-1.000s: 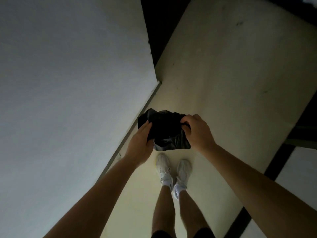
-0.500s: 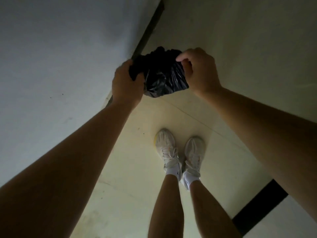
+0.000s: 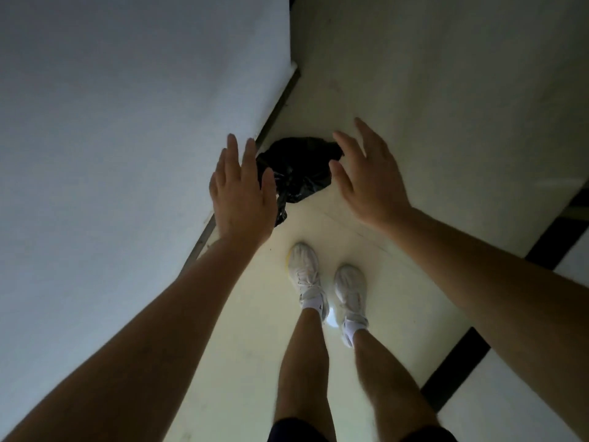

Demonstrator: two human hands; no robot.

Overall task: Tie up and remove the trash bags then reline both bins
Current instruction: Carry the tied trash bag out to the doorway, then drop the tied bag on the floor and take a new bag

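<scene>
A small crumpled black trash bag (image 3: 298,169) is below and between my two hands, free of both, close to the foot of the wall; whether it rests on the floor or is in the air I cannot tell. My left hand (image 3: 242,193) is spread flat with fingers apart, just left of the bag and covering its left edge. My right hand (image 3: 366,177) is also spread, fingers apart, just right of the bag. No bin shows in this view.
A pale wall (image 3: 127,122) fills the left, ending at a corner with a dark opening at top. The cream floor (image 3: 414,90) stretches ahead. My white sneakers (image 3: 328,282) stand below the bag. A black strip (image 3: 459,362) crosses the floor at right.
Both hands held the bunched black bag one second and half a second ago. Now they have let go and spread apart, and the bag has dropped away below them.
</scene>
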